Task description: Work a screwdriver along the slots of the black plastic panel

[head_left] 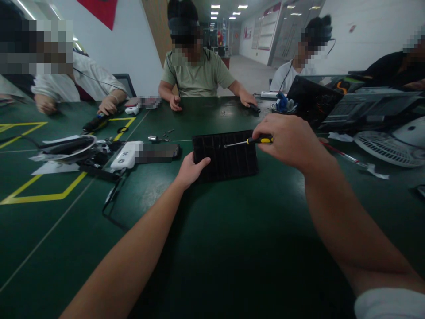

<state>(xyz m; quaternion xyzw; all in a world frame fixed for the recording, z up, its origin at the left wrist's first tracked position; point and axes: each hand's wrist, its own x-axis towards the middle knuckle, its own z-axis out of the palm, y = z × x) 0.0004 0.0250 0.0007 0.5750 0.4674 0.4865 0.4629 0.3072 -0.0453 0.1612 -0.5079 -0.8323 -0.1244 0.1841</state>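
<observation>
A flat black rectangular panel (229, 161) lies on the green table (206, 248) in front of me. My left hand (190, 170) grips its near left corner, thumb on top. My right hand (289, 141) is closed on a screwdriver (247, 142) with a yellow and black handle. Its thin metal shaft points left and its tip rests on the panel's top surface near the middle.
Left of the panel lie a white device (126, 154), a dark slab, cables and loose screws (168, 132). At right stand dismantled black electronics (358, 106) and a white fan grille (387, 148). Several other people sit around the table. Yellow tape lines (43, 195) mark the left side.
</observation>
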